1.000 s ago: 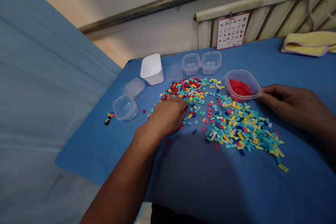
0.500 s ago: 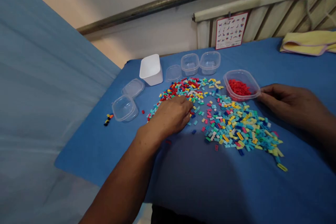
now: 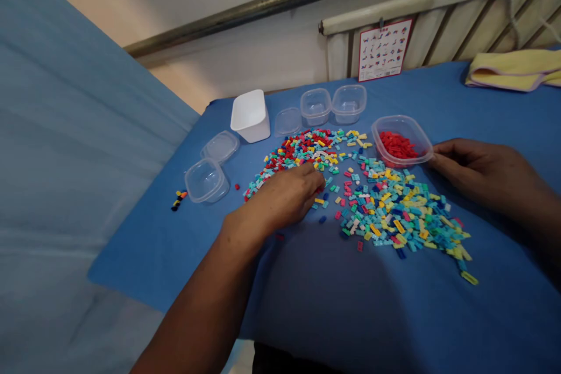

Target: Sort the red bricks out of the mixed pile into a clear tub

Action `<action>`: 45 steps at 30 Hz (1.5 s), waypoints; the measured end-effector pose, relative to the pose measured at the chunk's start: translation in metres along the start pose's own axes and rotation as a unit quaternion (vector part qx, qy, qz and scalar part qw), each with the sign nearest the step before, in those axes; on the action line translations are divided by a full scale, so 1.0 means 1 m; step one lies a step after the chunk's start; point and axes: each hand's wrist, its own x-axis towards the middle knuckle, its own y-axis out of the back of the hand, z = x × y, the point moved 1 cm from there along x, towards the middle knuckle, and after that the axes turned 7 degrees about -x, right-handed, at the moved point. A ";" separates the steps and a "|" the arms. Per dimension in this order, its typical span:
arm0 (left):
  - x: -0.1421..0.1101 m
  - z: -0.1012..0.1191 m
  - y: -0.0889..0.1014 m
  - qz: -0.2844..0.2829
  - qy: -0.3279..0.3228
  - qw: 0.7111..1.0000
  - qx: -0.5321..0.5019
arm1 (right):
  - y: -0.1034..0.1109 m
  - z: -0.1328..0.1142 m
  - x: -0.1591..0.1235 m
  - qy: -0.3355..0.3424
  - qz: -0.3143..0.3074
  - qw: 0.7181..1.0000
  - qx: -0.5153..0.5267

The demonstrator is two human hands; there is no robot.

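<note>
My left hand [image 3: 291, 190] is curled, palm down, at the near edge of a mixed pile of small toy building bricks [image 3: 307, 149]. A bit of red shows by its fingertips, but what they grip is hidden under the hand. With thumb and fingers, my right hand [image 3: 482, 172] holds the right corner of a clear plastic container [image 3: 423, 143]. Red bricks [image 3: 397, 145] lie inside that container. Between my hands spreads a second pile of bricks [image 3: 403, 207], mostly turquoise and yellow, with some pink and dark blue.
Behind the piles stand a white tub [image 3: 252, 117] and two clear containers, one left [image 3: 315, 106] and one right [image 3: 349, 104]. Another clear container [image 3: 205, 181] is at the left, near lids [image 3: 220, 147]. A yellow cloth [image 3: 511, 70] lies back right; a picture card [image 3: 384, 51] leans behind.
The fingers of my left hand have shifted slightly among the bricks, and a yellow brick now shows beside them. My right hand stays on the container. The whole view has drifted a little.
</note>
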 end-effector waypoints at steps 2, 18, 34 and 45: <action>0.000 0.001 0.001 -0.010 -0.010 1.000 -0.001 | 0.000 0.001 0.000 0.003 0.003 1.000 -0.006; 0.005 0.006 0.006 -0.008 0.005 1.000 0.002 | 0.000 0.002 0.001 0.009 0.005 1.000 0.004; 0.010 -0.004 0.001 0.002 -0.005 1.000 0.003 | -0.007 0.016 0.003 0.037 0.000 0.999 0.000; 0.017 -0.002 0.001 0.003 0.014 1.000 0.019 | -0.008 0.016 0.005 0.058 0.000 0.998 0.023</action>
